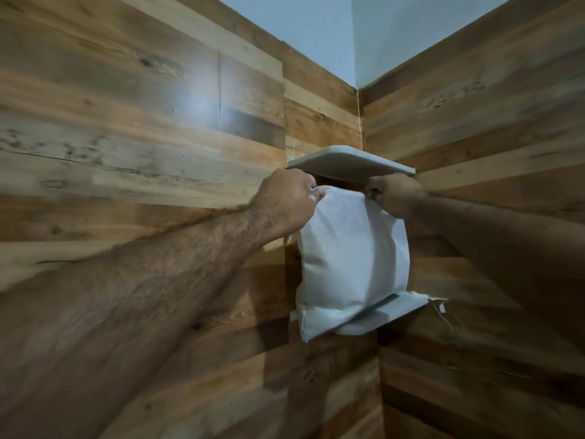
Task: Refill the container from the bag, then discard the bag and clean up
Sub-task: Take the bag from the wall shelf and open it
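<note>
Both hands, left hand [286,198] and right hand [395,194], grip the plump white woven bag [351,261] by its top edge.

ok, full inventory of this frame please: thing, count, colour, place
bag: 1, white woven, standing on the lower corner shelf, top edge pinched at both corners
upper shelf: 1, white, fixed in the wall corner just above the bag
lower shelf: 1, white, in the corner under the bag
wood panelling: brown planks, both walls
painted wall: pale blue, above the panelling
left hand: 1, grip shut on the bag's top left corner
right hand: 1, grip shut on the bag's top right corner
</note>
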